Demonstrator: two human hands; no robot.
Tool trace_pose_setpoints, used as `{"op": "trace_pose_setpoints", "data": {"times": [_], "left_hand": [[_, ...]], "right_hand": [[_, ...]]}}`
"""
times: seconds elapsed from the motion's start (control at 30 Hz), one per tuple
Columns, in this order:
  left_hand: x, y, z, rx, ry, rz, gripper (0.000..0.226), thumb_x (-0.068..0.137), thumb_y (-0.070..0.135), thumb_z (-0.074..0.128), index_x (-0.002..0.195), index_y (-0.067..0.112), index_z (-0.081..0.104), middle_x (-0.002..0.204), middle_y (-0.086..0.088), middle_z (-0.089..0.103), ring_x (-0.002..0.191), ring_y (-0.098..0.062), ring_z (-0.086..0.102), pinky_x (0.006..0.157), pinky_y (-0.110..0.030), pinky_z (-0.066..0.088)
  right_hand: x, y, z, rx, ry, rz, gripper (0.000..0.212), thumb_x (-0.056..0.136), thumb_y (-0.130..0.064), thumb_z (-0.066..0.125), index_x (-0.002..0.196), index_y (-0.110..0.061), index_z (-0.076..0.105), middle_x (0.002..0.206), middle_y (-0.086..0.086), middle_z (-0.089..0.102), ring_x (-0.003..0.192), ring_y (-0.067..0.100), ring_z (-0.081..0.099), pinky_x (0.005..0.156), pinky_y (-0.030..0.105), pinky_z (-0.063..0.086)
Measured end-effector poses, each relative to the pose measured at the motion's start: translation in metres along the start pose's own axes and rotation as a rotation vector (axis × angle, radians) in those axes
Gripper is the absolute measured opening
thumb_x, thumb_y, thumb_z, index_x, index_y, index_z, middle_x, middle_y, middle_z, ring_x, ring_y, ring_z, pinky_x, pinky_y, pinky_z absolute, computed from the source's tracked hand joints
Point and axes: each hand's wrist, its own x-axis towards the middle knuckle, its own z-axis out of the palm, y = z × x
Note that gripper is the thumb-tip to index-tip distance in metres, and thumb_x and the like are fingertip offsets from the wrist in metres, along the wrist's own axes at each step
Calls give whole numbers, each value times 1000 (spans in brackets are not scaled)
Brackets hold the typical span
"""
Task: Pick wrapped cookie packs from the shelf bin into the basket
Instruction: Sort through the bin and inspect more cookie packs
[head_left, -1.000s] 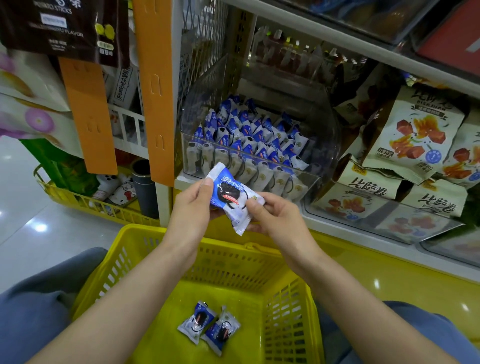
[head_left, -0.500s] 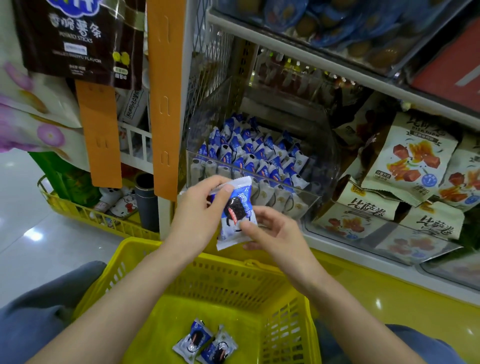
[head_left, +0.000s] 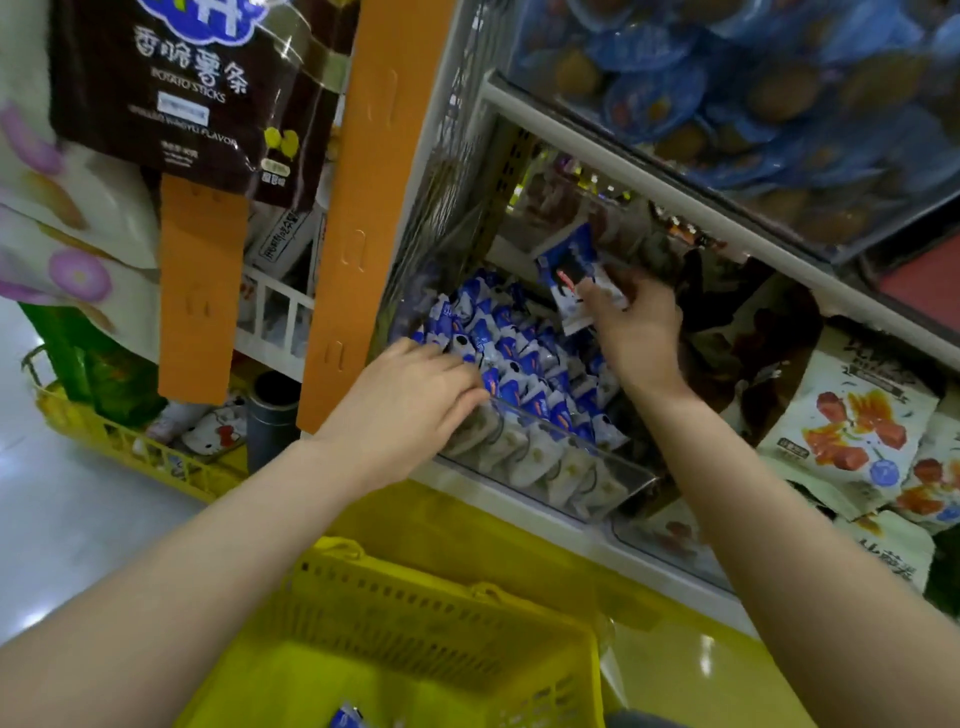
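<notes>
Both forearms reach up and forward from the bottom corners toward the clear shelf bin (head_left: 597, 467). The left hand (head_left: 410, 400) lies palm down at the bin's near-left edge, its fingers (head_left: 462, 387) curled onto the blue-and-white cookie packs (head_left: 524, 364) stacked inside; whether they have closed on one cannot be told. The right hand (head_left: 636, 322) is raised above the middle of the bin, wrist bent back, its fingers pinching a single wrapped cookie pack (head_left: 569, 270) that stands tilted in the air over the pile. Below, the yellow basket (head_left: 441, 618) sits under the arms, with the corner of one blue pack (head_left: 345, 719) showing at its floor by the picture's lower edge. An orange upright strip (head_left: 363, 218) and a wire mesh panel (head_left: 452, 171) flank the bin on the left, a white shelf rail (head_left: 649, 171) crosses just above the raised pack, and pale snack bags (head_left: 852, 431) with red fruit pictures crowd the right.
</notes>
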Motion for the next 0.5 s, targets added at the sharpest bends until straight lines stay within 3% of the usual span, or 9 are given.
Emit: {"op": "trace_pose_setpoints", "data": {"times": [0.1, 0.2, 0.4, 0.5], "left_hand": [[1, -5, 3, -2, 26, 34, 30, 96, 34, 41, 96, 16, 65, 94, 1, 68, 90, -20, 59, 80, -30, 32], [1, -9, 7, 20, 67, 54, 28, 93, 32, 44, 87, 16, 67, 83, 1, 68, 79, -21, 61, 73, -30, 35], [1, -13, 18, 31, 142, 85, 32, 92, 32, 40, 84, 18, 67, 78, 4, 66, 75, -18, 60, 75, -29, 36], [2, -15, 21, 33, 171, 92, 28, 92, 31, 43, 84, 18, 67, 78, 4, 67, 75, -18, 61, 75, -30, 38]], "right_hand": [[38, 19, 26, -90, -86, 66, 32, 93, -19, 54, 121, -6, 55, 119, 13, 60, 105, 23, 57, 84, 27, 43], [65, 36, 43, -196, -134, 121, 36, 92, -21, 55, 125, -8, 51, 131, 13, 53, 119, 28, 50, 100, 37, 41], [79, 49, 61, -472, -190, 140, 30, 91, -21, 56, 117, -4, 57, 124, 18, 57, 112, 33, 54, 94, 40, 43], [80, 54, 67, -466, -265, 148, 27, 92, -19, 55, 114, -3, 58, 120, 19, 58, 109, 33, 55, 95, 42, 45]]}}
